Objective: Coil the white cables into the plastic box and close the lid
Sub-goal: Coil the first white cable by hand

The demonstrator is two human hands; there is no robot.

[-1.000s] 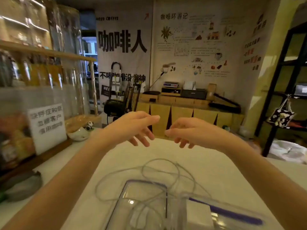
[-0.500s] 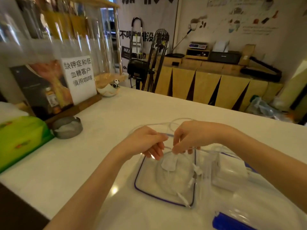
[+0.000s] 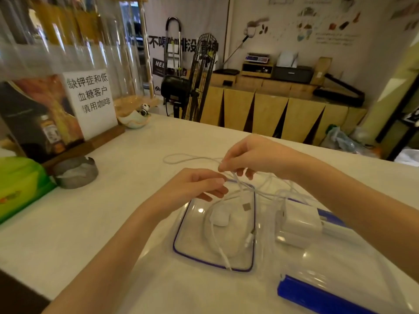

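Note:
A clear lid with a purple rim (image 3: 179,232) lies flat on the white counter, with white cable ends and a small white plug piece (image 3: 221,216) on it. To its right stands the clear plastic box (image 3: 340,264) with blue clips, holding a white charger (image 3: 299,220). Thin white cables (image 3: 181,157) loop across the counter beyond the lid. My left hand (image 3: 195,186) and my right hand (image 3: 254,157) each pinch a white cable strand just above the lid's far edge.
A grey ashtray (image 3: 76,172) and a green tissue pack (image 3: 18,186) sit at the left. A sign board (image 3: 90,103) and a small bowl (image 3: 133,120) stand behind them. The counter's far edge runs behind my hands.
My view tilted down onto the counter. Both hands dropped from mid-air to the cables, took hold of strands, and lifted them slightly above the lid.

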